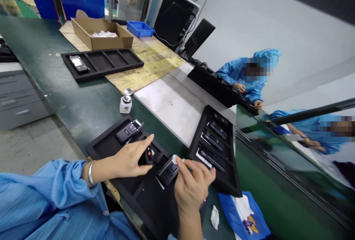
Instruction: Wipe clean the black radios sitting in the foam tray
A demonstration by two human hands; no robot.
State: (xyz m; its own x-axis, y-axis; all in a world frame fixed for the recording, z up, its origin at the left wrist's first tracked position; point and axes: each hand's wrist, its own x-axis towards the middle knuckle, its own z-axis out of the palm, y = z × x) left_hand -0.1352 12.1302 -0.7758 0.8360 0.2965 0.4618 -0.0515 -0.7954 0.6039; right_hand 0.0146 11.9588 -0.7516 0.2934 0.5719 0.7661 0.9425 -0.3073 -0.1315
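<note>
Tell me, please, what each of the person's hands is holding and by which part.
The left hand steadies a black device with its fingertips on the top. The right hand pinches a small white wipe at one end, pressed against another black device.

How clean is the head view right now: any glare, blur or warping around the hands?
Head view: strongly tilted and wide-angle warped, so the green bench runs diagonally; lighting even, shadows soft; mild glare on the pale panel. The left hand and right hand are fairly sharp, as is the black device between them. The co-workers' faces are pixelated, and the far background is softer.
</note>
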